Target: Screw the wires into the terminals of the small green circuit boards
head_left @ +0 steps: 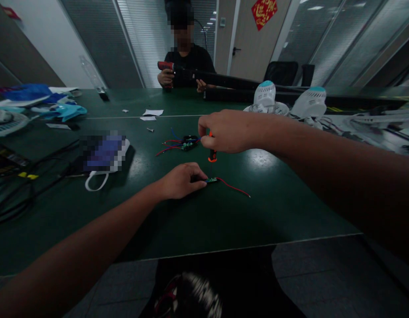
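My left hand [182,180] rests low on the green table and pinches the left end of a small green circuit board [212,180]. A red wire [236,188] runs from that board to the right, its bare end on the tabletop. Above the board, my right hand [226,130] grips a black and orange screwdriver [212,155] by the top of its handle. The screwdriver stands upright with its thin shaft pointing down at the board; whether the tip touches is too small to tell. Just behind lie more circuit boards [187,145] with red and blue wires.
A screw [150,130] and paper scraps [153,112] lie farther back. Left are a blurred pouch with a white strap [97,180] and black cables [15,205]. White devices [266,93] stand back right. Across the table a person [191,59] holds a red power tool [165,66].
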Motion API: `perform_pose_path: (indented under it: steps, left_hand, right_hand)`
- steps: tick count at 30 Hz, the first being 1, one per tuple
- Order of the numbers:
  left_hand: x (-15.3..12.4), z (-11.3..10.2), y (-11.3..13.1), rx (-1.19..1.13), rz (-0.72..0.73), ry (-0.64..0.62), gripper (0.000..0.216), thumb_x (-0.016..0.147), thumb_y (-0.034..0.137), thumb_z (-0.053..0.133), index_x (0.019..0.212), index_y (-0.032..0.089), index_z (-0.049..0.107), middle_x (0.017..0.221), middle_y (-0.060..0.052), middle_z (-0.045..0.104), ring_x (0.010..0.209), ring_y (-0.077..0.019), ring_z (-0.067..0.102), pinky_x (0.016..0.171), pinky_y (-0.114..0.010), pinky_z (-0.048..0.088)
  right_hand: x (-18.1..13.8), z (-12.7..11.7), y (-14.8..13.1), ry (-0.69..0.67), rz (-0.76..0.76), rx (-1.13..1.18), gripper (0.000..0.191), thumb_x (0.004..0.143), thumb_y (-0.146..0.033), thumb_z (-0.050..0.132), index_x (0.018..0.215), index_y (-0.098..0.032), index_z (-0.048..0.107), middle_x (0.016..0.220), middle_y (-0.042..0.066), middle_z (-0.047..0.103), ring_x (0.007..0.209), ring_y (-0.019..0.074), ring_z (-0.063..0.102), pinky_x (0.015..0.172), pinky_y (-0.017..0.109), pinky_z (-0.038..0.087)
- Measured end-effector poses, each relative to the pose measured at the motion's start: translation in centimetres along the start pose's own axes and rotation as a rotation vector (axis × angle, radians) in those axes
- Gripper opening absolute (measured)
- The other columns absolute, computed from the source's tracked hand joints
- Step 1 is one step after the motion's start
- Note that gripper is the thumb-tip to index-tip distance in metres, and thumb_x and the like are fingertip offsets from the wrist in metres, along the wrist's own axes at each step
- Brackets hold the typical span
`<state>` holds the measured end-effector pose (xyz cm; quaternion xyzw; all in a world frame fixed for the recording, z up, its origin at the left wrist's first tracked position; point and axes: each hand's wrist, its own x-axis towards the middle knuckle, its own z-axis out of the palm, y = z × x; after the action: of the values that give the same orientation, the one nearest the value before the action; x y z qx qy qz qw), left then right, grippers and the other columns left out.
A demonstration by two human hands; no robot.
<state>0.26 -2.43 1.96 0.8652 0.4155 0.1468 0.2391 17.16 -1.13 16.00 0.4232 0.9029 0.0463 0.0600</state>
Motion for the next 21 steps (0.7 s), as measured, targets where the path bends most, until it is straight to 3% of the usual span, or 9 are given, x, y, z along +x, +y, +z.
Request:
perform_pose_path:
  steps: [16,21]
  left_hand:
    - [-0.01,-0.04,0.14,-0.016,-0.001,0.003,0.024,0.086,0.029,0.059,0.101,0.015,0.071,0.096,-0.006,0.064,0.085,-0.0164,0.061,0.078,-0.03,0.049]
    - [-0.03,-0.05,0.12,-0.007,-0.002,0.003,0.024,0.086,0.031,0.058,0.1,0.017,0.071,0.095,-0.005,0.064,0.083,-0.0163,0.061,0.078,-0.031,0.049]
  right_hand:
    - [-0.18,-0.21,0.27,-0.015,-0.003,0.036,0.04,0.085,-0.031,0.048,0.117,-0.013,0.065,0.112,0.014,0.069,0.096,0.0254,0.065,0.074,0.035,0.044]
    - [-0.25,-0.06,0.56,0.024,-0.008,0.06,0.053,0.092,-0.051,0.035,0.119,-0.016,0.065,0.114,0.015,0.069,0.099,0.029,0.064,0.076,0.038,0.044]
